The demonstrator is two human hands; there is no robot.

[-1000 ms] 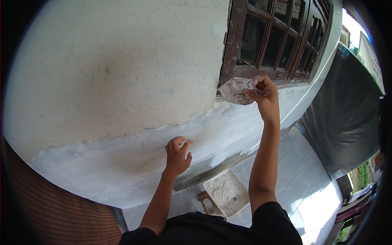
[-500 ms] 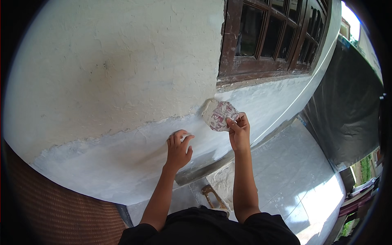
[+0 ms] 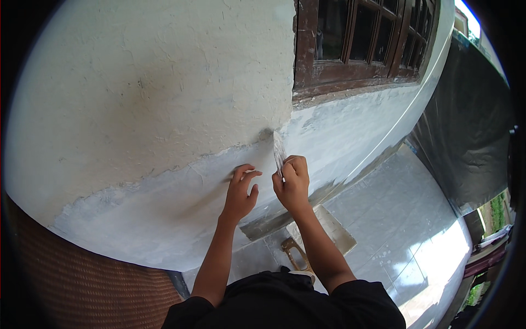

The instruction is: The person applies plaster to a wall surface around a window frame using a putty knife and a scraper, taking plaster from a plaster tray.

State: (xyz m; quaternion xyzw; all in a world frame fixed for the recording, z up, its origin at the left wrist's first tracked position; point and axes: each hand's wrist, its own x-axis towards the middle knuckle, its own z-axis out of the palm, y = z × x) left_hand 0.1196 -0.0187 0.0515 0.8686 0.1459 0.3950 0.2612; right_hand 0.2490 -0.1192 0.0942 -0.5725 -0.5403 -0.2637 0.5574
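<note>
My right hand point(image 3: 291, 181) grips a flat, plaster-smeared scraper piece point(image 3: 277, 148), now seen nearly edge-on, its tip at the rough boundary on the wall point(image 3: 137, 98) between cream upper coat and whiter lower band, below the window's corner. My left hand point(image 3: 240, 194) is open beside it, fingers curved and spread on or close to the whitish band; contact is unclear. Below, a pale tray point(image 3: 342, 236) of white paste is partly hidden by my right arm, next to a brown, looped object point(image 3: 290, 247) whose kind I cannot make out.
A brown wooden window point(image 3: 361, 77) is at upper right. A black sheet point(image 3: 471, 120) hangs on the right above grey tiled floor point(image 3: 383, 208), with greenery beyond. A woven brown surface point(image 3: 82, 274) fills the lower left, beside the wall.
My right hand has come down and left from the window's lower corner with the scraper piece, which has turned edge-on. My left hand has risen slightly. The view has shifted.
</note>
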